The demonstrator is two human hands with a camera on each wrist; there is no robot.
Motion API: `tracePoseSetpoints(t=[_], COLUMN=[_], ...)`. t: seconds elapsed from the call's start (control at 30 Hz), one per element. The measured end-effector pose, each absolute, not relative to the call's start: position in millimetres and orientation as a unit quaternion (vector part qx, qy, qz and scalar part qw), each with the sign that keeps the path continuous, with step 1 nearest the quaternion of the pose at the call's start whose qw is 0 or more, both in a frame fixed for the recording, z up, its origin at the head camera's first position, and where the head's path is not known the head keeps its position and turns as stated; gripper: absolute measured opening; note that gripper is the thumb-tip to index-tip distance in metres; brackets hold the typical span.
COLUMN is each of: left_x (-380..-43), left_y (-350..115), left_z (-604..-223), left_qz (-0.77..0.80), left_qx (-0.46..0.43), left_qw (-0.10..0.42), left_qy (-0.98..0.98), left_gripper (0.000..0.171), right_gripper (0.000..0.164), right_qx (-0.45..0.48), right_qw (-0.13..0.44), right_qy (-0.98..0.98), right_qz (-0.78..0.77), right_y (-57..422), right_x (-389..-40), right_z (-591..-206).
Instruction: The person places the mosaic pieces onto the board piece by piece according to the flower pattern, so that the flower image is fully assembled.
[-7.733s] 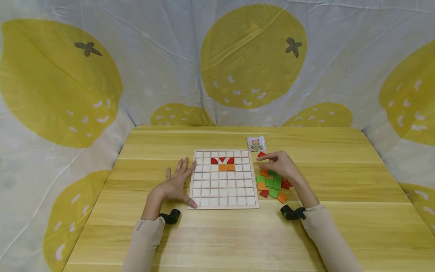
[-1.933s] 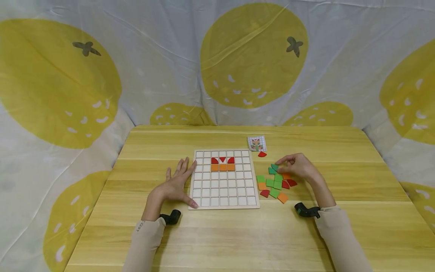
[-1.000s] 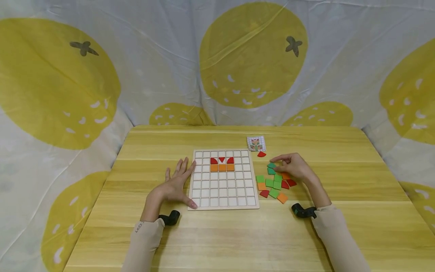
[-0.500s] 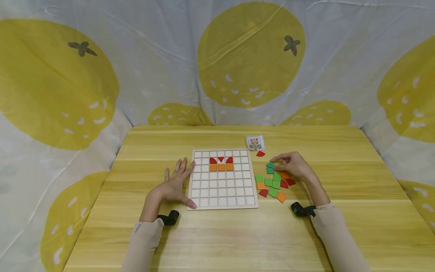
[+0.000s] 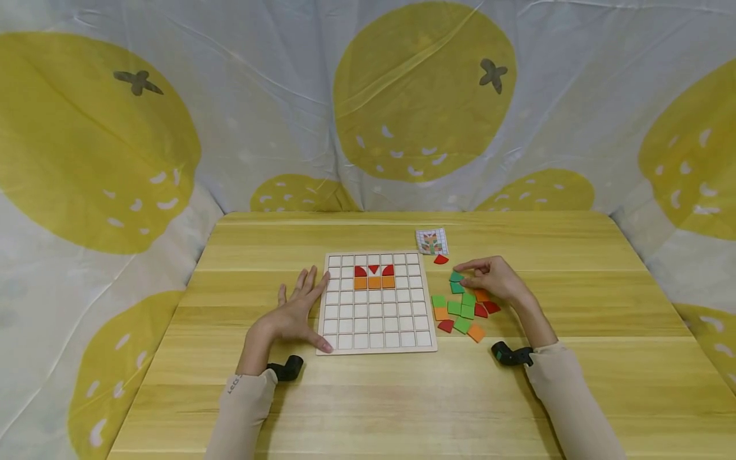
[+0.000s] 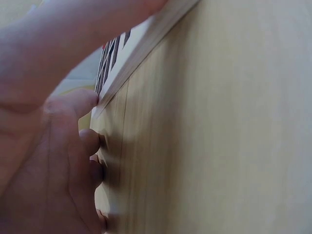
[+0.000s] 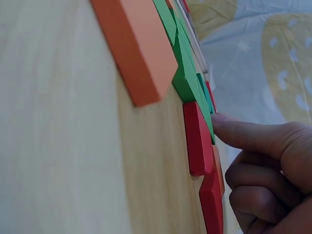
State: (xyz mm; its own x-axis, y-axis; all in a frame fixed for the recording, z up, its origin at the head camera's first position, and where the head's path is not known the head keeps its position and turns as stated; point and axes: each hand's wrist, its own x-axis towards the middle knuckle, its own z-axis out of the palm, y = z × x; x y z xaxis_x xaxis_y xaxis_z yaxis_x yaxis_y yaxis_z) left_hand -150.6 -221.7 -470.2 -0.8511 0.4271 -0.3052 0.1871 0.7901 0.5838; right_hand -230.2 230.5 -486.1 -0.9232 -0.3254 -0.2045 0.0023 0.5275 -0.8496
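Observation:
In the head view my left hand spreads its fingers along the left side of a white gridded board. Its thumb rests on the near left corner and the index fingertip touches the left edge. On the board sit two red quarter-circle tiles, a red triangle tile and a row of three orange square tiles. Right of the board, my right hand pinches a teal quarter-circle tile between thumb and index finger, right beside another teal tile.
Loose green tiles, red tiles and orange tiles lie right of the board. A pattern card lies behind them, with a red quarter-circle tile at its near edge. Everything rests on a wooden table.
A third orange square now sits at the left of the orange row. My right hand went to the teal tiles and shifted the quarter-circle slightly left. The left hand stayed put.

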Motion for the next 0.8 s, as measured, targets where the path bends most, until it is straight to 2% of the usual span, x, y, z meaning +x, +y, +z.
tracePoseSetpoints(t=[0.27, 0.6, 0.8], left_x=[-150.3, -149.9, -150.4], left_y=[-220.3, -221.5, -221.9], left_z=[-471.0, -472.3, -471.8], left_qz=[0.276, 0.274, 0.274], left_qx=[0.166, 0.166, 0.164], left_qw=[0.219, 0.215, 0.215], left_qy=[0.921, 0.923, 0.923], left_gripper=[0.149, 0.149, 0.15], right_gripper=[0.036, 0.034, 0.033], right_qx=[-0.08, -0.071, -0.068], right_qw=[0.185, 0.162, 0.168], right_qy=[0.839, 0.853, 0.846], right_qz=[-0.506, -0.492, -0.501], right_y=[225.6, 221.1, 222.6], right_x=[-229.6, -231.3, -233.3], right_z=[-488.7, -488.7, -490.5])
